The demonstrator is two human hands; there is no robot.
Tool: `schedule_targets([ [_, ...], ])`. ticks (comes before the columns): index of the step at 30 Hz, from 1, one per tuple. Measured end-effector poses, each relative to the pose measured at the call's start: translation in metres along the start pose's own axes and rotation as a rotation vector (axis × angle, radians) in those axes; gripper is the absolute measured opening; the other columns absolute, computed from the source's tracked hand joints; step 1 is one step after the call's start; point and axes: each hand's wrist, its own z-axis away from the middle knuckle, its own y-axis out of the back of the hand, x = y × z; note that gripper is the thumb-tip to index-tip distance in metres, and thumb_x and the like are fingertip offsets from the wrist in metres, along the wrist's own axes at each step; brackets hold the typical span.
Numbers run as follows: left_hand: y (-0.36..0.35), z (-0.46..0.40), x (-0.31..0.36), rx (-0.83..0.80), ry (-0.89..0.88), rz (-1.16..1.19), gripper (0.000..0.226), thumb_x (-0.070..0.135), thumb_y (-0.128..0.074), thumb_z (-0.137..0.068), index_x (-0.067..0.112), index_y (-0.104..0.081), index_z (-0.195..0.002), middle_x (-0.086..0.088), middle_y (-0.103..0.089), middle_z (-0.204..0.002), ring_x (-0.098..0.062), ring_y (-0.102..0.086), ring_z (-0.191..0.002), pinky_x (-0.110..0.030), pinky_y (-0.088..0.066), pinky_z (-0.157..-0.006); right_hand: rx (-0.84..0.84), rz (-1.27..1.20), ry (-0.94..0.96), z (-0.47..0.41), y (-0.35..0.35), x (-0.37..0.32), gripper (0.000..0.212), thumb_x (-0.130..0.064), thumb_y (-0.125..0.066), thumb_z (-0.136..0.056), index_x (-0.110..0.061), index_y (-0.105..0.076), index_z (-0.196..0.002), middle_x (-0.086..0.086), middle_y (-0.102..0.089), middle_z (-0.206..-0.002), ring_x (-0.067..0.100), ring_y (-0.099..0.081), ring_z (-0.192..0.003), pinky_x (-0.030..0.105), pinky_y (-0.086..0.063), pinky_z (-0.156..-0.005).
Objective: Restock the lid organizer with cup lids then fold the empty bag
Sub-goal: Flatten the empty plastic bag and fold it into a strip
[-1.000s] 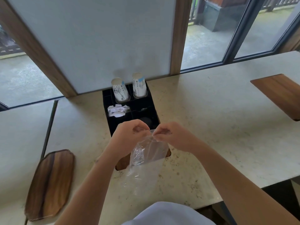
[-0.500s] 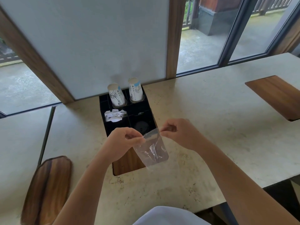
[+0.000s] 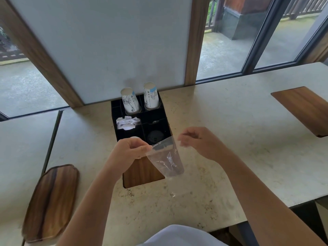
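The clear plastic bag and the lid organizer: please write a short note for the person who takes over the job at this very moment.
Left hand: its fingers pinch the top left corner of the clear plastic bag, which hangs over the front edge of the organizer.
Right hand: curled fingers at the bag's top right edge; whether they touch it cannot be told.
Black compartment lid organizer with wooden front: a black cup lid lies in the front right compartment, a white lid peeks out in the front left one.
Done: the bag looks empty, so restocking seems finished.
Left: fold the bag flat and put it down.
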Motion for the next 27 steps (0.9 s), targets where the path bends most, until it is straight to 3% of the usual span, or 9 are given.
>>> schedule_targets([
  [3, 0.005, 0.002, 0.0, 0.011, -0.003, 0.054, 0.014, 0.025, -0.074, -0.09, 0.025, -0.079, -0.077, 0.001, -0.074, -0.075, -0.004, -0.066, -0.07, -0.016, -0.051, -0.067, -0.01, -0.116, 0.007, 0.001, 0.005, 0.002, 0.016, -0.018, -0.062, -0.099, -0.011, -0.075, -0.092, -0.002, -0.073, -0.076, 0.006, -0.065, -0.069, 0.013, -0.051, -0.069],
  [5, 0.007, 0.001, -0.001, 0.032, -0.005, 0.043, 0.015, 0.025, -0.073, -0.092, 0.026, -0.078, -0.078, -0.001, -0.075, -0.077, -0.009, -0.068, -0.073, -0.024, -0.052, -0.074, -0.004, -0.175, -0.006, 0.001, 0.004, 0.004, 0.02, -0.015, -0.058, -0.101, -0.01, -0.075, -0.092, -0.001, -0.073, -0.076, 0.006, -0.065, -0.07, 0.013, -0.051, -0.069],
  [8, 0.006, -0.002, -0.004, 0.036, -0.015, 0.184, 0.014, 0.032, -0.071, -0.093, 0.02, -0.076, -0.09, -0.007, -0.077, -0.096, -0.018, -0.073, -0.093, -0.037, -0.057, -0.087, 0.02, -0.282, -0.02, -0.002, 0.001, 0.004, 0.023, -0.016, -0.055, -0.102, -0.011, -0.075, -0.093, 0.003, -0.075, -0.078, 0.011, -0.068, -0.072, 0.019, -0.055, -0.072],
  [10, -0.001, -0.005, -0.008, -0.006, 0.021, 0.385, 0.038, 0.045, -0.075, -0.086, 0.013, -0.067, -0.106, -0.01, -0.075, -0.114, -0.025, -0.071, -0.111, -0.04, -0.058, -0.092, 0.023, -0.387, -0.019, -0.004, -0.001, 0.003, 0.023, -0.018, -0.055, -0.102, -0.013, -0.075, -0.092, 0.005, -0.075, -0.079, 0.014, -0.069, -0.072, 0.023, -0.057, -0.072],
  [13, -0.017, -0.007, -0.021, -0.159, 0.065, 0.416, 0.06, 0.053, -0.081, -0.078, 0.019, -0.063, -0.124, -0.008, -0.074, -0.122, -0.026, -0.071, -0.113, -0.039, -0.059, -0.094, 0.044, -0.597, -0.031, -0.008, -0.004, -0.001, 0.025, -0.018, -0.053, -0.103, -0.015, -0.075, -0.092, 0.007, -0.075, -0.079, 0.015, -0.069, -0.071, 0.026, -0.058, -0.069],
  [16, -0.031, -0.006, -0.035, -0.196, 0.078, 0.433, 0.043, 0.048, -0.081, -0.08, 0.016, -0.075, -0.108, -0.012, -0.077, -0.108, -0.028, -0.074, -0.104, -0.041, -0.059, -0.095, 0.092, -0.738, -0.047, -0.014, -0.005, -0.001, 0.02, -0.027, -0.059, -0.1, -0.012, -0.074, -0.1, 0.009, -0.075, -0.084, 0.014, -0.069, -0.072, 0.025, -0.057, -0.069],
  [19, -0.035, -0.007, -0.041, -0.1, 0.072, 0.558, 0.046, 0.047, -0.084, -0.078, 0.009, -0.076, -0.101, -0.019, -0.077, -0.1, -0.033, -0.075, -0.095, -0.041, -0.061, -0.088, 0.016, -0.576, -0.094, -0.011, -0.007, 0.008, 0.041, -0.046, -0.072, -0.087, -0.014, -0.069, -0.112, 0.007, -0.075, -0.097, 0.016, -0.071, -0.086, 0.026, -0.057, -0.078],
  [23, -0.036, -0.009, -0.041, 0.022, 0.085, 0.683, 0.051, 0.047, -0.089, -0.072, 0.008, -0.075, -0.103, -0.021, -0.077, -0.095, -0.032, -0.076, -0.086, -0.038, -0.062, -0.077, -0.169, -0.405, -0.175, 0.004, -0.024, 0.033, 0.016, -0.031, -0.078, -0.086, -0.02, -0.076, -0.098, 0.012, -0.076, -0.095, 0.018, -0.071, -0.085, 0.029, -0.059, -0.083],
  [27, -0.042, -0.006, -0.047, 0.0, 0.181, 0.626, 0.036, 0.04, -0.089, -0.073, 0.017, -0.077, -0.097, -0.021, -0.077, -0.101, -0.031, -0.076, -0.089, -0.037, -0.061, -0.079, 0.037, -0.557, -0.271, 0.009, -0.034, 0.055, 0.009, -0.013, -0.071, -0.092, -0.005, -0.073, -0.095, 0.008, -0.077, -0.082, 0.014, -0.07, -0.071, 0.026, -0.058, -0.072],
])
